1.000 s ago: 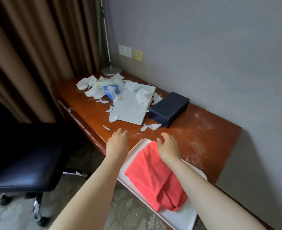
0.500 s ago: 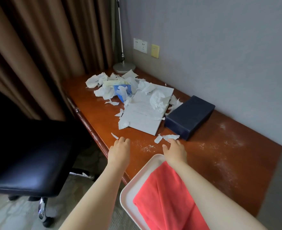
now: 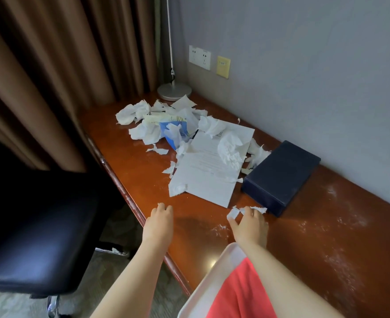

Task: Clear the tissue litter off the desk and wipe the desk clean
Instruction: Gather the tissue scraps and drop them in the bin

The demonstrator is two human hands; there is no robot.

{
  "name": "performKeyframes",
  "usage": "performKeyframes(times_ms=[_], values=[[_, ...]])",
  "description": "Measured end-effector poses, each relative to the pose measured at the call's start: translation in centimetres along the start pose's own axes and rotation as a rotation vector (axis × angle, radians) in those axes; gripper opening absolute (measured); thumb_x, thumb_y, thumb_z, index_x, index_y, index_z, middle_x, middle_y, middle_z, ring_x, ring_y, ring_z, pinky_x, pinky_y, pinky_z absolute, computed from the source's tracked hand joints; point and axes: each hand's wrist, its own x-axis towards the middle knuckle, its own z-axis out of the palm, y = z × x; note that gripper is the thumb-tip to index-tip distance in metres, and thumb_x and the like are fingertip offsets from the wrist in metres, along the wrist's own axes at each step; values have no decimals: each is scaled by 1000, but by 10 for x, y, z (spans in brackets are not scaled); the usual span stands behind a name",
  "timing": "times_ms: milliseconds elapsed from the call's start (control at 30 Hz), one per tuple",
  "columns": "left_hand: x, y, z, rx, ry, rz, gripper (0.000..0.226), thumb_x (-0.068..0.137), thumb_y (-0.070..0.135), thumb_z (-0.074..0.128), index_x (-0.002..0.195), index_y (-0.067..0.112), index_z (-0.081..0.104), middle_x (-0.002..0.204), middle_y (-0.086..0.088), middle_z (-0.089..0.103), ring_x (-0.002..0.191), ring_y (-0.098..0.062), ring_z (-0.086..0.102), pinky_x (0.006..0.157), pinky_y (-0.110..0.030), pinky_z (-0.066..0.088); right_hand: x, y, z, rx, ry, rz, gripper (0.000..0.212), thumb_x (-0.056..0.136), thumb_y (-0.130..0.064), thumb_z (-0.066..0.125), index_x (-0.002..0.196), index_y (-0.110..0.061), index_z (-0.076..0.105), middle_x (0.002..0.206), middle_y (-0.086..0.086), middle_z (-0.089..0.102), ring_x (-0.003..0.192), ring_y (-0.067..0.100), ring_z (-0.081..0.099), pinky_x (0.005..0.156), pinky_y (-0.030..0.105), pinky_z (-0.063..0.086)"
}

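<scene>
Both hands have moved forward off the white tray (image 3: pixel 214 281): my right hand (image 3: pixel 250 226) now pinches a torn tissue scrap (image 3: pixel 233 212) beside the navy box (image 3: pixel 281 175), my left hand (image 3: pixel 158 222) curls onto another at the desk (image 3: pixel 132 161) edge. Clearing has barely begun; crumpled white tissues (image 3: pixel 143 131) heap around the printed sheet (image 3: pixel 210 168) far back, dusty smears remain, red cloth (image 3: pixel 240 292) unused on the tray

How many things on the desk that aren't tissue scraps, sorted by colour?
White: 2, the paper sheet and tray.
Blue: 2, the dark box and small packet.
Red: 1, the cloth.
Silver: 1, the lamp base.
Total: 6.
</scene>
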Motion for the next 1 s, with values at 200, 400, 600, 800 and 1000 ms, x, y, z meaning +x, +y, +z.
performKeyframes(times_ms=[200, 400, 600, 800, 1000], values=[[36, -14, 5, -57, -43, 91, 41, 92, 2, 53, 130, 12, 46, 121, -5, 47, 104, -19, 52, 86, -27, 52, 11, -15, 10, -8, -24, 100, 45, 97, -39, 43, 138, -19, 39, 141, 2, 44, 128, 19, 42, 107, 40, 33], [60, -34, 8, -90, -68, 112, 50, 93, 2, 51, 140, 15, 39, 133, -6, 47, 119, -22, 49, 97, -30, 48, 15, -25, 14, -11, 60, 85, 25, 99, -19, 43, 119, -20, 57, 123, -1, 57, 118, 17, 48, 105, 35, 33], [74, -35, 11, -104, -35, 163, 39, 95, 6, 50, 133, 15, 50, 123, -4, 52, 111, -18, 48, 94, -24, 46, 20, -29, 7, 70, 143, -65, 28, 98, -16, 42, 118, -15, 61, 113, 1, 62, 107, 14, 53, 89, 25, 46], [80, -38, 11, -192, -61, 326, 28, 100, 25, 41, 122, 17, 56, 113, 1, 54, 98, -9, 46, 79, -16, 41, 34, -41, -7, 213, 181, -105, 28, 97, -16, 46, 122, -13, 59, 114, 3, 58, 101, 14, 55, 79, 20, 48], [82, -41, 14, -126, -123, 342, 23, 98, 13, 42, 113, 16, 60, 107, -1, 55, 96, -13, 50, 78, -19, 43, 38, -58, -5, 308, 103, -104, 28, 99, -14, 43, 122, -12, 56, 122, 4, 53, 100, 19, 60, 79, 25, 54]])
